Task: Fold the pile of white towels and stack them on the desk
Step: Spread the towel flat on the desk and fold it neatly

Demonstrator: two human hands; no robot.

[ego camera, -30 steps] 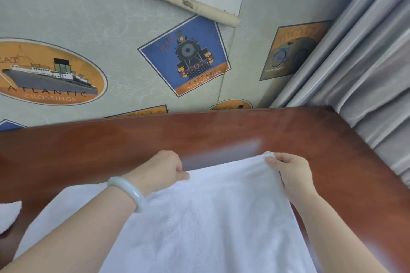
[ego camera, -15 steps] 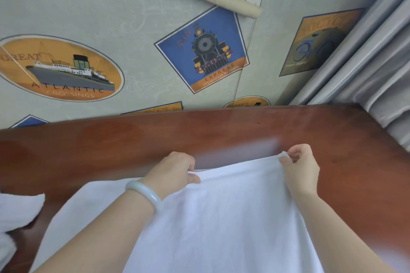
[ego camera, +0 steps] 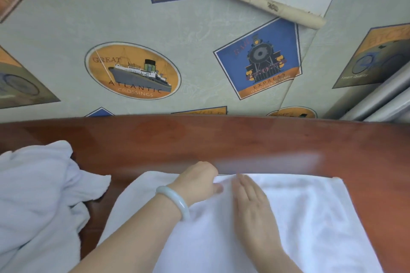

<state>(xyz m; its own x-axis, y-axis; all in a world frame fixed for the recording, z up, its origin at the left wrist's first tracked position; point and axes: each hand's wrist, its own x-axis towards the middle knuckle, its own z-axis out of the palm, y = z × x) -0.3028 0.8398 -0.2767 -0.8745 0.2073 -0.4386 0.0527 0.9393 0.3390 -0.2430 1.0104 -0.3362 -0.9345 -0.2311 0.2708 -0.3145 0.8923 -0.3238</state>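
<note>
Left hand (ego camera: 197, 180): curled, pinching the far hem of the towel (ego camera: 310, 206). Right hand (ego camera: 250, 199): flat, fingers straight, pressing the cloth just beside. Towel: spread on the table (ego camera: 221, 139); unfolded pile (ego camera: 37, 195) at left. Risk: a one-sided sweep may drag the hem askew, folding crooked.

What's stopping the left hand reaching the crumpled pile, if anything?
Probably nothing, so likely yes. The crumpled pile lies beside the left hand on its own side, only desk between. That hand pinches the flat towel at its far edge, so it must let go first.
</note>
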